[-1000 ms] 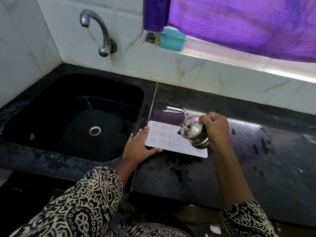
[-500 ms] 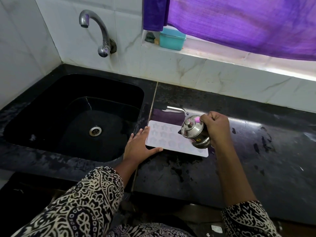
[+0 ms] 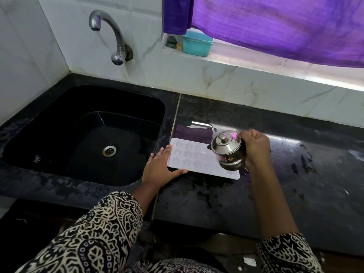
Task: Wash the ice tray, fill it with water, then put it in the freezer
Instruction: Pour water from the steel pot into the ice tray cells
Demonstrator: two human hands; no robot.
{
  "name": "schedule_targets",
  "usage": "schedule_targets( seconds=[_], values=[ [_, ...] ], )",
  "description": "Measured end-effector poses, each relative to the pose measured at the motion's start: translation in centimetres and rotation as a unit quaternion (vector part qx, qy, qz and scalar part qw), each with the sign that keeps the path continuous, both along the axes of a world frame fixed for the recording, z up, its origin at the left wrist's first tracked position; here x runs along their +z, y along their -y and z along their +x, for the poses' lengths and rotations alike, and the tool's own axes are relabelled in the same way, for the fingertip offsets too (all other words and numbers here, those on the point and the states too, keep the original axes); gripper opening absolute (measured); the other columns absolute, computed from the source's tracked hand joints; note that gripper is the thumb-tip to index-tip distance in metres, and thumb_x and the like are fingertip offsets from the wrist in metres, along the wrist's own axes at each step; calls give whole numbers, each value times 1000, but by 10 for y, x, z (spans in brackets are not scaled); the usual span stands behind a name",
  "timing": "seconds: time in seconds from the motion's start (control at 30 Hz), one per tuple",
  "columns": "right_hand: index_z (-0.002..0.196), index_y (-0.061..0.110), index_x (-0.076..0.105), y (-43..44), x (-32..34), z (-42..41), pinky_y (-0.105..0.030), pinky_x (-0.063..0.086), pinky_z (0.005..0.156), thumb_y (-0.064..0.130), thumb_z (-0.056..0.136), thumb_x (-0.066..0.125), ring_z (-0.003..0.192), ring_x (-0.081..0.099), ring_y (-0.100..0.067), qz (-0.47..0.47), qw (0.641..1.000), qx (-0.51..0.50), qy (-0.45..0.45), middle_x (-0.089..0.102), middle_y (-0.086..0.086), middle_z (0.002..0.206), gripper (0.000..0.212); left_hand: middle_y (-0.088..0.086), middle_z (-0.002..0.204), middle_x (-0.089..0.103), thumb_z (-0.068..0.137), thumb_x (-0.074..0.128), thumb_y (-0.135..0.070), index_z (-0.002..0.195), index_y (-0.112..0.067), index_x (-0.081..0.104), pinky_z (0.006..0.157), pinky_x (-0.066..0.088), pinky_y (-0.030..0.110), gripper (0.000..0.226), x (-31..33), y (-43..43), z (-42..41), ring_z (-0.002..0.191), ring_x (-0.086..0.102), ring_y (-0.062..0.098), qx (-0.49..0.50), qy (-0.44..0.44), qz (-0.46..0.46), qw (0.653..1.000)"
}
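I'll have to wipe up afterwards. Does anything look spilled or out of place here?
Yes: what looks like spilled water lies on the black counter in front of the ice tray, near the tilted steel pot. Nothing else.

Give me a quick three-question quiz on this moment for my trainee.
1. True or false: the ice tray lies on the counter, beside the sink.
2. Which hand grips the steel pot? A) left hand B) right hand
3. Fill in: the left hand rests flat on the ___.
Key: 1 true; 2 B; 3 ice tray.
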State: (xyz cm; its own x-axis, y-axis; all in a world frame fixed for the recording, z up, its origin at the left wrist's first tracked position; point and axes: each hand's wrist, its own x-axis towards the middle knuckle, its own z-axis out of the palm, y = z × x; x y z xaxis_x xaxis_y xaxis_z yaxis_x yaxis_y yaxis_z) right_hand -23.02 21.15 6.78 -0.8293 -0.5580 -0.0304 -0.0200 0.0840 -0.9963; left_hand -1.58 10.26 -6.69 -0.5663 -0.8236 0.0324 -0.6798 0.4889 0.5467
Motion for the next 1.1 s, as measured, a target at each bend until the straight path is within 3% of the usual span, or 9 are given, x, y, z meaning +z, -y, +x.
schedule_targets(
  seconds=[0.17,0.37,0.63,1.0,1.1],
  values=[
    [54,14,38,-9,-2,-4,-15,33,40,-4,78,58,36,36,-2,-42,998,-28,35,39,12,36,36,-10,158,22,70,55,-79,153,-26,15,120,6,35,107,-1,0,0,147,13,7,3,0,-4,1000],
    [51,14,39,-18,-4,-6,-13,32,38,0,77,62,34,32,0,6,999,-31,-29,37,14,34,37,-10,159,22,70,54,-79,153,-26,14,120,6,35,106,0,0,-1,147,13,7,1,6,-4,1000],
    [51,17,38,-22,-4,-8,-18,28,41,8,75,65,39,28,-3,60,989,-6,-132,34,11,40,38,-8,158,23,66,49,-83,153,-25,15,119,6,36,110,0,0,0,147,14,9,-3,10,-8,1000],
    [52,17,38,-19,4,-15,-22,28,46,9,77,66,45,30,-10,90,981,13,-172,36,10,40,38,-8,159,22,71,53,-79,153,-25,13,119,6,35,106,0,0,-1,147,13,9,-4,17,-12,1000],
    [51,18,37,-19,5,-18,-24,28,49,8,76,65,48,30,-12,86,979,17,-184,34,3,47,39,-9,159,21,71,54,-78,153,-25,13,119,5,34,106,0,0,-1,147,12,7,1,14,-8,1000]
  ],
)
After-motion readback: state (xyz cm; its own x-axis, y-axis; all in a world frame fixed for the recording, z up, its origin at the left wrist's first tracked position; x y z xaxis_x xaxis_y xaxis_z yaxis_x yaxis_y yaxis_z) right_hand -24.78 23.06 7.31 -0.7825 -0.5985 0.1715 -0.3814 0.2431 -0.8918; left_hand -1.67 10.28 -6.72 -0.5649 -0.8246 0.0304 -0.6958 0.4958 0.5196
